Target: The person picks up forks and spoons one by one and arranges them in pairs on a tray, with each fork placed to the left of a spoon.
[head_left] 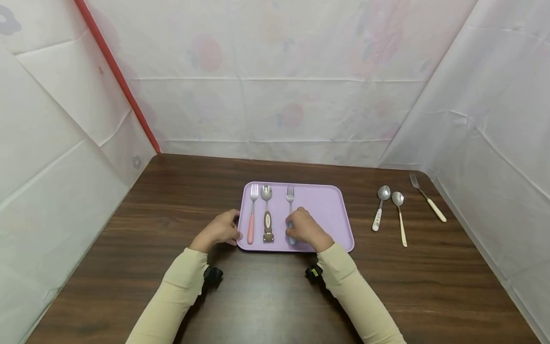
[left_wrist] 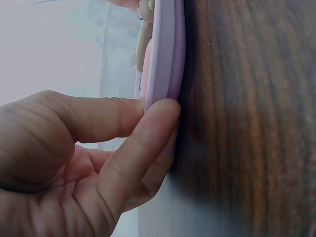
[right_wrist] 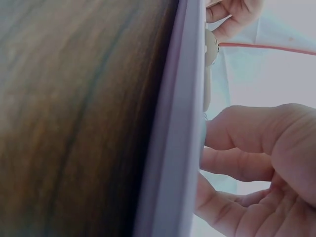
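A lilac tray [head_left: 326, 205] lies on the dark wooden table. On it, from the left, are a pink-handled fork [head_left: 251, 224], a spoon with a brown bear handle [head_left: 268, 224] and a third fork [head_left: 290, 195]. My left hand [head_left: 221, 229] pinches the tray's left rim [left_wrist: 165, 59] between thumb and finger [left_wrist: 148, 133]. My right hand [head_left: 302, 229] lies curled over the third fork's handle at the tray's near edge, hiding most of it. In the right wrist view its fingers [right_wrist: 247, 133] lie against the tray [right_wrist: 173, 148].
On the table right of the tray lie a white-handled spoon [head_left: 380, 208], a thinner spoon [head_left: 400, 217] and a cream-handled fork [head_left: 427, 203]. White sheeting walls in the table on three sides, with a red strip [head_left: 116, 76] at the left.
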{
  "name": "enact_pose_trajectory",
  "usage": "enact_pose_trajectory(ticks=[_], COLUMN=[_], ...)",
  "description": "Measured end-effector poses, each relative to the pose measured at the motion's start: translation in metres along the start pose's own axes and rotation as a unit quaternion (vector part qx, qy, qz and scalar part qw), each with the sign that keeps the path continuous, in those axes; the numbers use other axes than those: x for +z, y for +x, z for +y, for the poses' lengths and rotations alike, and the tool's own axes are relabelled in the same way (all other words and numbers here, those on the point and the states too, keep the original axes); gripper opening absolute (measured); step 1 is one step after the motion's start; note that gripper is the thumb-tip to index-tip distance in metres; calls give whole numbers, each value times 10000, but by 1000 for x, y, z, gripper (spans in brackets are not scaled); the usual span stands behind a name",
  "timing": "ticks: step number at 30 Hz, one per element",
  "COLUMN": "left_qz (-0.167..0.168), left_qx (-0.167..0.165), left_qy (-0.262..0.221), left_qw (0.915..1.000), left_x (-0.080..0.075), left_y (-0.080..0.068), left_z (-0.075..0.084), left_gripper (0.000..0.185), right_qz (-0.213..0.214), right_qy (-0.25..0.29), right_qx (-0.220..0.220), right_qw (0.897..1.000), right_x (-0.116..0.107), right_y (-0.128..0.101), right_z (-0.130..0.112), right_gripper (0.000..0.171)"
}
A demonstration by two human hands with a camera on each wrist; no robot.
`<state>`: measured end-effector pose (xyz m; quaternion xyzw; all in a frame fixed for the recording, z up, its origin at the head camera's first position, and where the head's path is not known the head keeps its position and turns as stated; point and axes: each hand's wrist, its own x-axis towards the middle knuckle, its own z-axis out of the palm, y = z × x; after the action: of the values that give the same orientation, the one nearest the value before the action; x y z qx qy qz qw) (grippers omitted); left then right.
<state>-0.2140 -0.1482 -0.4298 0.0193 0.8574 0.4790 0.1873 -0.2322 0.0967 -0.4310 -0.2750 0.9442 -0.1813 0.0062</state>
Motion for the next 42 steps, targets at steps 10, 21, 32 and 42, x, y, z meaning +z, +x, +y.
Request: enact_pose_trajectory(ticks=[10, 21, 32, 42], left_qz=[7, 16, 50, 37], left_qx=[-10, -3, 41, -1], left_qy=[-49, -17, -13, 52], left_qw=[10000, 10000, 10000, 10000], left_x=[1, 1, 1, 0], left_y=[1, 1, 0, 0], left_z=[-1, 1, 0, 1], left_gripper=[67, 68, 66, 67], right_qz=[-135, -116, -164, -139], right_qy=[164, 46, 73, 48], right_qx=[150, 73, 91, 110], right_qw=[9997, 9999, 9998, 9998], right_x=[-3, -4, -6, -5], right_y=[-1, -1, 0, 0], right_z=[-2, -1, -3, -4], right_gripper=[22, 19, 13, 12])
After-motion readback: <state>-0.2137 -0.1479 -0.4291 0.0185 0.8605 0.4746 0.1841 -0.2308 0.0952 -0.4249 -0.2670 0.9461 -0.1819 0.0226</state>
